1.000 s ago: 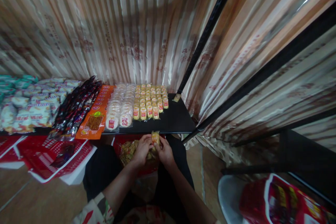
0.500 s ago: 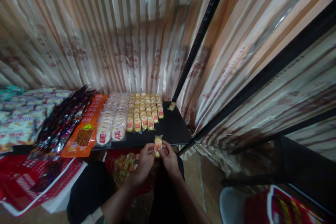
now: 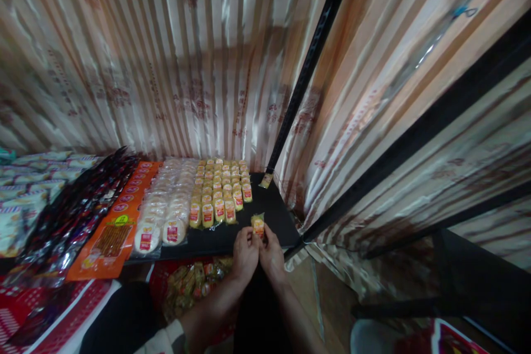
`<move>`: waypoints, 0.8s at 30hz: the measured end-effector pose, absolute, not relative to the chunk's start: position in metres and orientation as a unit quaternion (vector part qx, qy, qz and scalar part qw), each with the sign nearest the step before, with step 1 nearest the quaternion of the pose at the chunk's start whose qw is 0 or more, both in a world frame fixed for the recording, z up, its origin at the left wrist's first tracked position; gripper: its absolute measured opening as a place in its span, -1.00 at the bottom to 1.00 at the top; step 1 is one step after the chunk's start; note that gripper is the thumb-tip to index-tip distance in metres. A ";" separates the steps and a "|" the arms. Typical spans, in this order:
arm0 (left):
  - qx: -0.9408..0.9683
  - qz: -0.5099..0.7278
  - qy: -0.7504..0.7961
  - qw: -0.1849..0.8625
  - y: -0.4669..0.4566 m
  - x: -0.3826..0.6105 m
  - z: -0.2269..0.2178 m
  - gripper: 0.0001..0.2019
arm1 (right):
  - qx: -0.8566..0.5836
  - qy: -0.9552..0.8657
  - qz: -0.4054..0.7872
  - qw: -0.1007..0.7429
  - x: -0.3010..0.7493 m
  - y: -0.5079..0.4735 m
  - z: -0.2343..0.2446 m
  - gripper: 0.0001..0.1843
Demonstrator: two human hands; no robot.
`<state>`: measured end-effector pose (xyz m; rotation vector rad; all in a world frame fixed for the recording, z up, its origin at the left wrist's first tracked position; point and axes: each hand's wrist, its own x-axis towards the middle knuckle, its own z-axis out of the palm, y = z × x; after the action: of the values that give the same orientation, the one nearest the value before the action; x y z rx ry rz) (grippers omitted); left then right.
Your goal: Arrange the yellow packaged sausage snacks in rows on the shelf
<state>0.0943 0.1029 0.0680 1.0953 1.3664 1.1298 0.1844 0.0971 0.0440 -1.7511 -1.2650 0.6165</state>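
A small yellow snack pack (image 3: 258, 224) in a clear wrapper with a red-and-orange label stands upright between my hands, above the front edge of the black shelf (image 3: 271, 210). My left hand (image 3: 245, 257) pinches its lower left side. On the other side, my right hand (image 3: 271, 257) has its thumb and fingers closed on the lower part. Behind and to the left, rows of matching yellow snack packs (image 3: 218, 210) lie on the shelf. One more single pack (image 3: 266, 179) lies by the back corner post.
Left along the shelf are round white crackers (image 3: 174, 230), an orange snack bag (image 3: 112, 238), dark shiny packets (image 3: 78, 215) and white packets (image 3: 25, 204). Below the shelf sits a container of loose yellow packs (image 3: 186, 282). A black post (image 3: 305, 77) rises at the corner; a red basket (image 3: 53, 315) stands lower left.
The view has shifted, with the shelf goods now further left and lower. My hands have come closer together around the pack, and it sits nearer the shelf surface in view.
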 end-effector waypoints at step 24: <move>0.515 0.380 0.635 0.433 0.155 0.099 0.079 -0.60 | -0.681 -0.517 0.172 0.490 0.175 0.167 0.026 -0.42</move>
<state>0.0986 0.1545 0.0794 1.2846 1.5813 0.9466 0.1748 0.1671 0.0260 -1.6542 -1.2550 0.4187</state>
